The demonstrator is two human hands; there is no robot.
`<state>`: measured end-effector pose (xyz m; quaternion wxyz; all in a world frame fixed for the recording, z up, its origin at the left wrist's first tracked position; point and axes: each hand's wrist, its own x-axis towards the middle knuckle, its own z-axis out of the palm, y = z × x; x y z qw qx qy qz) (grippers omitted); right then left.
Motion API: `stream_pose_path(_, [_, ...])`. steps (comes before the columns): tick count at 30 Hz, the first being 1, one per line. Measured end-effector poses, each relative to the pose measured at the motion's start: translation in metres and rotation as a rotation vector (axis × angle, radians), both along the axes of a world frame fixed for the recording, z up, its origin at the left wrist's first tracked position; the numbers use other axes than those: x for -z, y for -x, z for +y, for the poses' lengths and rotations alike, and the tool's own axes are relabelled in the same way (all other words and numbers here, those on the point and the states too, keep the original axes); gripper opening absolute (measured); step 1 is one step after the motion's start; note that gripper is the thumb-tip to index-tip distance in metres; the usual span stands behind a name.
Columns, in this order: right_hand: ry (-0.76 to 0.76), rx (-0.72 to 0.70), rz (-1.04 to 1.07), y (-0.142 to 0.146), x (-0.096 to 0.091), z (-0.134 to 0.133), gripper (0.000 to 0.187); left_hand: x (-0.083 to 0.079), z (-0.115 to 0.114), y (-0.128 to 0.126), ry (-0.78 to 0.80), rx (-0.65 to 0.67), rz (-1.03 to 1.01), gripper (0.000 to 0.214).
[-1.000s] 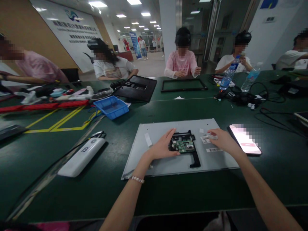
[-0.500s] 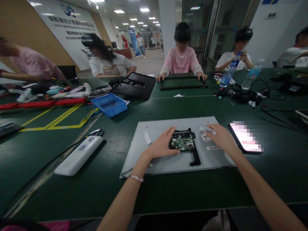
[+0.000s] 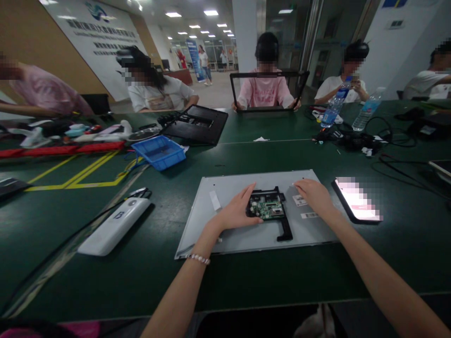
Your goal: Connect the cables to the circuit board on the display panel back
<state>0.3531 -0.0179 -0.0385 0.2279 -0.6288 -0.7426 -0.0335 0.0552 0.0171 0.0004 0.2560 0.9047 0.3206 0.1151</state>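
Note:
A grey metal panel (image 3: pixel 229 234) lies flat on the green table in front of me. A green circuit board (image 3: pixel 269 210) in a black bracket (image 3: pixel 284 230) sits on its middle. My left hand (image 3: pixel 234 210) rests against the board's left edge, fingers stretched out and thumb under its near side. My right hand (image 3: pixel 313 195) lies palm down on the panel to the right of the board, fingers spread over white labels (image 3: pixel 309 215). Neither hand grips anything that I can see.
A lit phone (image 3: pixel 356 199) lies right of the panel, a white oblong device (image 3: pixel 114 226) with a cable to the left. A blue basket (image 3: pixel 160 152), a black back cover (image 3: pixel 199 124), water bottles (image 3: pixel 366 112) and cables (image 3: pixel 355 141) lie farther back. Several people sit round the table.
My right hand slid a little left and up over the panel. The person opposite lifted a black frame from flat on the table to upright.

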Motion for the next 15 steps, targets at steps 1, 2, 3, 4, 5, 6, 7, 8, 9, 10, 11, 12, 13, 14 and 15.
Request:
stream_pose_path(1, [-0.008, -0.009, 0.023, 0.003, -0.002, -0.001, 0.027, 0.000, 0.000, 0.000, 0.001, 0.002, -0.001, 0.106])
stream_pose_path(2, [-0.014, -0.020, 0.043, 0.008, -0.005, -0.001, 0.027, 0.000, 0.000, 0.000, 0.001, 0.004, -0.002, 0.106])
stream_pose_path(3, [-0.018, -0.038, 0.057, 0.014, -0.009, -0.001, 0.026, 0.000, 0.000, 0.000, -0.001, 0.005, -0.005, 0.106])
stream_pose_path(4, [-0.020, -0.061, 0.063, 0.021, -0.013, 0.000, 0.025, 0.000, 0.000, 0.000, -0.005, 0.008, -0.008, 0.106])
stream_pose_path(5, [-0.022, -0.089, 0.060, 0.029, -0.018, 0.002, 0.025, 0.001, 0.000, 0.000, -0.010, 0.010, -0.015, 0.106])
stream_pose_path(6, [-0.023, -0.123, 0.048, 0.038, -0.022, 0.005, 0.024, 0.001, 0.000, 0.000, -0.017, 0.011, -0.024, 0.105])
stream_pose_path(7, [-0.025, -0.153, 0.035, 0.046, -0.026, 0.009, 0.023, 0.002, 0.000, 0.000, -0.022, 0.011, -0.032, 0.106])
stream_pose_path(8, [-0.024, -0.178, 0.024, 0.055, -0.029, 0.013, 0.022, 0.003, 0.000, 0.000, -0.025, 0.011, -0.039, 0.106])
stream_pose_path(9, [-0.015, -0.203, 0.013, 0.063, -0.031, 0.018, 0.022, 0.004, 0.000, 0.000, -0.023, 0.011, -0.042, 0.107])
stream_pose_path(10, [-0.003, -0.218, 0.005, 0.071, -0.033, 0.023, 0.021, 0.005, 0.001, 0.000, -0.018, 0.010, -0.044, 0.108])
stream_pose_path(11, [0.015, -0.230, -0.004, 0.078, -0.033, 0.028, 0.021, 0.005, 0.001, 0.000, -0.012, 0.008, -0.045, 0.109])
stream_pose_path(12, [0.033, -0.236, -0.012, 0.084, -0.033, 0.032, 0.021, 0.006, 0.001, 0.000, -0.007, 0.007, -0.048, 0.110])
stream_pose_path(13, [0.049, -0.239, -0.016, 0.090, -0.033, 0.035, 0.021, 0.007, 0.001, 0.001, -0.004, 0.005, -0.052, 0.110])
stream_pose_path(14, [0.065, -0.241, -0.019, 0.095, -0.032, 0.037, 0.022, 0.008, 0.002, 0.001, -0.002, 0.003, -0.056, 0.111])
stream_pose_path(15, [0.078, -0.240, -0.019, 0.099, -0.031, 0.039, 0.022, 0.009, 0.002, 0.001, -0.002, -0.002, -0.061, 0.112])
